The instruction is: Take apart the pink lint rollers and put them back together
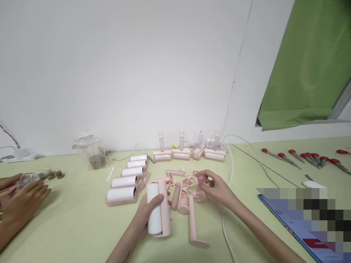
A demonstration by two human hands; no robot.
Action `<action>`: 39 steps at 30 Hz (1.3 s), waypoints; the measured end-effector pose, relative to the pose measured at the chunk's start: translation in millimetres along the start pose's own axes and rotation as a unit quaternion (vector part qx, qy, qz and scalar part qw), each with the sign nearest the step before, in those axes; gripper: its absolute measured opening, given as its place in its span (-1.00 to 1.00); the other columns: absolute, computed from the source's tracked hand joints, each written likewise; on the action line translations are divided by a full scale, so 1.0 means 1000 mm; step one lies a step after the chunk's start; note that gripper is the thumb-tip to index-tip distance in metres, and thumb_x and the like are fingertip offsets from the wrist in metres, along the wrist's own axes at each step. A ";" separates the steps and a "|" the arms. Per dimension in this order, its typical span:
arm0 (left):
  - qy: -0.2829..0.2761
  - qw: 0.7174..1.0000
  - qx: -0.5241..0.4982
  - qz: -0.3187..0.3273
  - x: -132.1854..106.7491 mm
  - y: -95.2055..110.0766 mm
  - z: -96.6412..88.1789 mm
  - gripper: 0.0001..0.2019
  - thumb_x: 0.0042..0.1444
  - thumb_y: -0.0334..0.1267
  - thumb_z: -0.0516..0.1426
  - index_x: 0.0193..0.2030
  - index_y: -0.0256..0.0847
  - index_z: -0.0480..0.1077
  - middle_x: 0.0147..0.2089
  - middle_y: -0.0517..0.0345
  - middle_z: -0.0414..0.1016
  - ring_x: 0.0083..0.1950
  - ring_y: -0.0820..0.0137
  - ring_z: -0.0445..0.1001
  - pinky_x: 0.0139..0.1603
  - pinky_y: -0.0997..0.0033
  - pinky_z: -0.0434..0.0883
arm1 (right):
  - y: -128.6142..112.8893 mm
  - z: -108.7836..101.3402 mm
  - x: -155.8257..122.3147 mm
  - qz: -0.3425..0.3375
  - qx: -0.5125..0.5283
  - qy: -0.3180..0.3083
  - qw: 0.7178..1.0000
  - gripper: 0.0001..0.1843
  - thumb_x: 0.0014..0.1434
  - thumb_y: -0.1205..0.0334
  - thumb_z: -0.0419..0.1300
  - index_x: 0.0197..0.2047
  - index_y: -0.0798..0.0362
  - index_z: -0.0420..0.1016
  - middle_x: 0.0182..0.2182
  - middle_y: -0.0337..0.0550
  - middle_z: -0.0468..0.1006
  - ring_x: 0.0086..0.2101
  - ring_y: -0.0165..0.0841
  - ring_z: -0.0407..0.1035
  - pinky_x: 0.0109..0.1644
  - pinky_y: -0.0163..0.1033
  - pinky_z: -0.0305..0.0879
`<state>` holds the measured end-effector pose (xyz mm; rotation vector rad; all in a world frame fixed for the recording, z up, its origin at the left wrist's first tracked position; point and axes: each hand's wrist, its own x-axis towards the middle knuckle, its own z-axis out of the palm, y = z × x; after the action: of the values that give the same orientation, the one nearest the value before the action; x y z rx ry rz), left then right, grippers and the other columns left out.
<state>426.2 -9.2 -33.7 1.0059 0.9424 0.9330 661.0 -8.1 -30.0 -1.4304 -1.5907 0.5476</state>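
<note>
My left hand is closed around a lint roller with a white sheet roll and a pale pink casing, tilted above the table. My right hand has its thumb and fingers pinched together over a group of pink plastic parts; a small pinkish piece shows at the fingertips, too blurred to name. Between the hands lie clear pink handle tubes, heart-shaped loops and a pink half-casing. A long pink casing piece lies nearer me. My left hand partly hides some of the parts.
White rolls in pink casings form a column at left. Lint rollers with upright handles line the wall. Another person's hands handle small items at far left. A white cable, red-ended metal tools and a tablet-like device lie at right.
</note>
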 end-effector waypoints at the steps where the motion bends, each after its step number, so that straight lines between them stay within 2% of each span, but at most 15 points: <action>1: 0.025 0.999 0.037 0.022 0.001 -0.001 0.000 -0.53 -0.21 -0.03 0.21 -0.19 -0.27 0.27 -0.36 0.03 0.48 -0.35 0.24 0.46 -0.37 0.31 0.41 | 0.005 0.004 0.000 -0.006 -0.049 -0.021 0.999 -0.78 -0.06 0.26 0.05 -0.27 0.00 0.37 -0.31 -0.20 0.38 -0.36 -0.37 0.29 -0.33 -0.32 0.19; 4: 0.086 0.980 0.142 0.107 0.004 -0.003 -0.001 -0.51 -0.27 -0.06 0.23 -0.18 -0.29 0.31 -0.29 0.01 0.48 -0.24 0.20 0.44 -0.25 0.28 0.39 | 0.013 0.015 -0.004 0.018 -0.142 -0.041 0.989 -0.68 -0.04 0.29 0.01 -0.15 -0.05 0.31 -0.21 -0.18 0.31 -0.32 -0.36 0.31 -0.35 -0.31 0.21; 7: 0.108 0.958 0.201 0.173 0.006 -0.003 -0.003 -0.52 -0.22 -0.10 0.19 -0.13 -0.28 0.33 -0.19 -0.02 0.48 -0.15 0.17 0.42 -0.16 0.26 0.36 | 0.006 0.015 -0.008 0.029 -0.127 -0.022 0.991 -0.78 0.05 0.22 -0.03 -0.19 0.01 0.22 -0.20 -0.14 0.25 -0.35 -0.38 0.30 -0.36 -0.30 0.26; 8: 0.122 0.949 0.217 0.192 0.007 -0.003 -0.004 -0.52 -0.21 -0.11 0.18 -0.11 -0.28 0.33 -0.15 -0.04 0.46 -0.11 0.16 0.40 -0.13 0.25 0.35 | -0.001 0.013 -0.010 0.018 -0.110 -0.032 0.993 -0.80 0.11 0.18 -0.07 -0.19 0.01 0.22 -0.22 -0.14 0.26 -0.37 -0.39 0.29 -0.36 -0.30 0.26; 11: 0.164 0.921 0.258 0.243 0.011 -0.002 -0.009 -0.49 -0.19 -0.13 0.17 -0.05 -0.27 0.30 -0.03 -0.09 0.39 -0.02 0.15 0.35 -0.05 0.22 0.30 | -0.033 0.009 -0.017 -0.039 -0.092 -0.108 0.989 -0.70 0.21 0.06 -0.17 -0.11 -0.04 0.25 -0.35 -0.19 0.36 -0.41 -0.37 0.31 -0.35 -0.30 0.24; 14: 0.181 0.903 0.277 0.273 0.014 -0.003 -0.014 -0.51 -0.14 -0.12 0.15 -0.04 -0.27 0.27 -0.08 -0.07 0.41 -0.03 0.17 0.35 -0.05 0.21 0.29 | -0.067 0.014 -0.024 -0.106 -0.123 -0.158 0.974 -0.66 0.23 0.04 -0.17 -0.11 -0.09 0.34 -0.41 -0.21 0.45 -0.37 -0.34 0.34 -0.31 -0.30 0.21; 17: 0.179 0.895 0.295 0.283 0.014 -0.003 -0.016 -0.57 -0.09 -0.11 0.12 -0.06 -0.25 0.27 -0.17 -0.01 0.43 -0.08 0.21 0.38 -0.11 0.26 0.32 | -0.088 0.025 -0.026 -0.164 -0.173 -0.142 0.961 -0.67 0.25 0.13 -0.17 -0.19 -0.10 0.41 -0.42 -0.25 0.48 -0.39 -0.35 0.35 -0.35 -0.32 0.16; 21: 0.173 0.871 0.334 0.316 0.011 -0.001 -0.015 -0.60 -0.04 -0.14 0.10 -0.05 -0.22 0.22 -0.13 0.02 0.38 -0.10 0.25 0.38 -0.13 0.29 0.32 | -0.091 0.035 -0.024 -0.180 -0.229 -0.114 0.950 -0.66 0.25 0.18 -0.17 -0.31 -0.08 0.42 -0.48 -0.29 0.49 -0.47 -0.38 0.34 -0.43 -0.34 0.10; 24: 0.175 0.851 0.369 0.331 0.008 0.001 -0.013 -0.67 -0.02 -0.17 0.08 -0.10 -0.22 0.23 -0.18 0.05 0.36 -0.12 0.26 0.37 -0.14 0.28 0.32 | -0.089 0.037 -0.025 -0.175 -0.252 -0.105 0.946 -0.71 0.24 0.17 -0.15 -0.09 -0.15 0.34 -0.48 -0.31 0.50 -0.48 -0.35 0.36 -0.47 -0.33 0.11; 27: 0.163 0.831 0.398 0.352 0.006 0.001 -0.012 -0.70 -0.01 -0.22 0.07 -0.11 -0.21 0.23 -0.17 0.04 0.35 -0.08 0.24 0.35 -0.10 0.23 0.31 | -0.086 0.040 -0.026 -0.157 -0.258 -0.109 0.947 -0.57 0.24 0.15 -0.16 0.18 -0.14 0.04 -0.57 -0.32 0.48 -0.51 -0.31 0.37 -0.45 -0.30 0.18; 29: 0.157 0.822 0.404 0.369 0.005 0.000 -0.011 -0.70 -0.02 -0.25 0.08 -0.10 -0.20 0.24 -0.14 0.02 0.35 -0.04 0.22 0.32 -0.06 0.20 0.29 | -0.083 0.044 -0.027 -0.164 -0.226 -0.124 0.952 -0.53 0.26 0.18 -0.19 0.23 -0.13 -0.09 -0.46 -0.26 0.53 -0.45 -0.30 0.41 -0.41 -0.28 0.24; 31: 0.161 0.823 0.398 0.372 0.005 -0.002 -0.012 -0.68 -0.03 -0.26 0.09 -0.09 -0.20 0.24 -0.10 0.00 0.36 -0.02 0.21 0.33 -0.05 0.19 0.29 | -0.078 0.050 -0.026 -0.185 -0.174 -0.140 0.957 -0.53 0.26 0.23 -0.22 0.23 -0.15 -0.09 -0.19 -0.20 0.51 -0.31 -0.31 0.42 -0.33 -0.27 0.29; 33: 0.178 0.835 0.380 0.357 0.006 -0.003 -0.012 -0.67 -0.04 -0.23 0.10 -0.08 -0.19 0.25 -0.09 0.01 0.38 -0.04 0.21 0.35 -0.08 0.20 0.32 | -0.072 0.057 -0.026 -0.199 -0.129 -0.141 0.961 -0.53 0.26 0.28 -0.24 0.23 -0.16 -0.06 -0.01 -0.20 0.39 -0.21 -0.30 0.39 -0.26 -0.26 0.30; 37: 0.202 0.873 0.317 0.310 0.007 -0.004 -0.008 -0.68 -0.09 -0.15 0.15 -0.18 -0.19 0.29 -0.28 0.08 0.45 -0.21 0.24 0.44 -0.23 0.26 0.37 | -0.065 0.070 -0.025 -0.182 -0.090 -0.126 0.971 -0.52 0.25 0.26 -0.23 0.23 -0.17 -0.08 -0.02 -0.22 0.40 -0.20 -0.29 0.39 -0.20 -0.24 0.30; 39: 0.211 0.888 0.277 0.300 0.008 -0.004 -0.004 -0.66 -0.11 -0.13 0.17 -0.19 -0.20 0.25 -0.29 0.09 0.45 -0.24 0.27 0.45 -0.25 0.29 0.38 | -0.066 0.074 -0.025 -0.162 -0.069 -0.113 0.978 -0.52 0.26 0.24 -0.25 0.25 -0.16 -0.12 -0.06 -0.18 0.43 -0.22 -0.30 0.40 -0.22 -0.25 0.30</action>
<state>425.2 -1.9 -39.6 1.6806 1.3391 1.4842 561.3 -29.6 -21.2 -1.2030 -2.0313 0.4233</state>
